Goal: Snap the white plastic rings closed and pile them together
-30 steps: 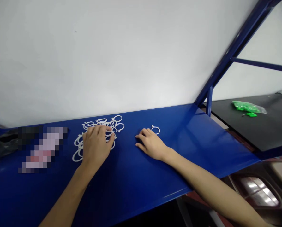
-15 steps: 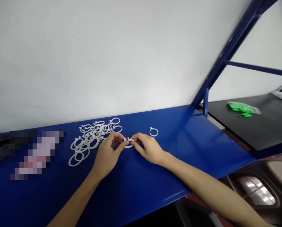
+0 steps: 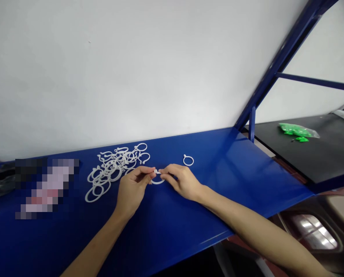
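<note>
Between my hands is a white plastic ring (image 3: 158, 182), its small knobbed ends at the top. My left hand (image 3: 133, 187) pinches one end between thumb and fingertips. My right hand (image 3: 181, 180) pinches the other end from the right. The fingertips of both hands almost meet, hiding part of the ring. To the left of my left hand lies a heap of similar white rings (image 3: 114, 174), several with open ends. One single white ring (image 3: 188, 160) with a small knob lies on the blue table behind my right hand.
The blue tabletop (image 3: 218, 154) runs along a white wall. A blue metal frame (image 3: 264, 84) rises at its right end. Beyond it, a bag of green pieces (image 3: 296, 130) lies on a black table (image 3: 299, 161). A blurred-out packet and a dark bag (image 3: 0, 179) lie far left.
My fingertips have come closer together, and the ends of the ring now meet or nearly meet between them. The ring hangs slightly lower in view. The heap and single ring have stayed put.
</note>
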